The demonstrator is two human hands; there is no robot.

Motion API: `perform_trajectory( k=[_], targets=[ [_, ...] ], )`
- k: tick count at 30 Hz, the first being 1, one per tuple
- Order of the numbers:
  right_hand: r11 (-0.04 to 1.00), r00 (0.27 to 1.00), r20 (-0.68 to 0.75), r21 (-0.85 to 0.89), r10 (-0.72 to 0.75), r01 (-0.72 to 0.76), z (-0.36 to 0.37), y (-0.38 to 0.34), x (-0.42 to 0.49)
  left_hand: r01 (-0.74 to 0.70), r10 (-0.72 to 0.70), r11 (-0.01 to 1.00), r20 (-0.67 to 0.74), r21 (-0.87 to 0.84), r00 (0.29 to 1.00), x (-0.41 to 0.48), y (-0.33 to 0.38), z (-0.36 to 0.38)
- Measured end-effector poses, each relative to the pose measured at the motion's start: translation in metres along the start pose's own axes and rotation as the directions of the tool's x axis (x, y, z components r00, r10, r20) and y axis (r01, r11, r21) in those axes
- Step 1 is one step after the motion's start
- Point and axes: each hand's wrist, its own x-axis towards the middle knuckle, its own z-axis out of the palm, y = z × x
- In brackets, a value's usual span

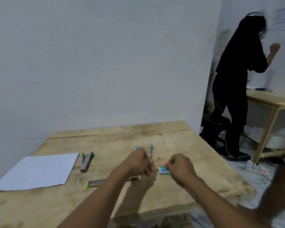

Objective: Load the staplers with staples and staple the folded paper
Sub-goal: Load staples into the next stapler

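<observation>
A pale wooden worktop [179,140] fills the lower part of the view, its surface scuffed and stained, with a long seam running across near the far edge and small bits of debris near the middle. It is pushed up against a plain grey-white wall [105,63]. The left hand [141,160] has its fingers curled round a blue stapler [150,151], which it holds just above the wood, swung open with its metal arm pointing up and away. The right hand [179,167] is curled too, thumb and fingers pinching one end of a small green-and-white box of staples [163,170] that lies on the worktop just beside the left hand. Further left a teal-tipped stapler [86,162] lies on the wood, and next to it lies a sheet of white paper [34,171] that reaches the left edge of the view; whether it is folded I cannot tell. A yellow stapler [95,183] lies opened out flat nearer the camera, its middle hidden under the left forearm. At the right the room opens out – a person in dark clothes [234,89] stands facing a side wall with one foot on a black stool [214,124], beside a second wooden table [270,99]. A white power strip [257,167] lies on the mottled floor [247,175] below it.
</observation>
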Motion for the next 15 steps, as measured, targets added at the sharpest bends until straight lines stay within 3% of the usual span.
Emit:
perform_trajectory(
  k=[4,7,11,15],
  targets=[
    [1.000,1.000,0.003,-0.021,-0.010,0.010,0.001,0.001,0.002,-0.093,0.114,0.989,-0.181,0.116,0.977,-0.011,0.003,-0.019],
    [0.997,1.000,-0.004,-0.073,-0.026,0.026,0.003,0.001,0.003,-0.044,0.090,0.984,-0.268,0.174,0.959,-0.011,-0.003,-0.029],
    [0.988,0.996,-0.054,-0.136,-0.075,0.067,0.000,-0.004,0.001,0.042,-0.063,0.995,-0.237,-0.092,0.969,-0.015,-0.010,-0.036],
    [0.987,0.987,-0.096,-0.108,-0.131,0.121,-0.003,-0.019,-0.001,0.028,-0.076,0.972,-0.198,-0.234,0.977,-0.021,-0.014,-0.043]
  ],
)
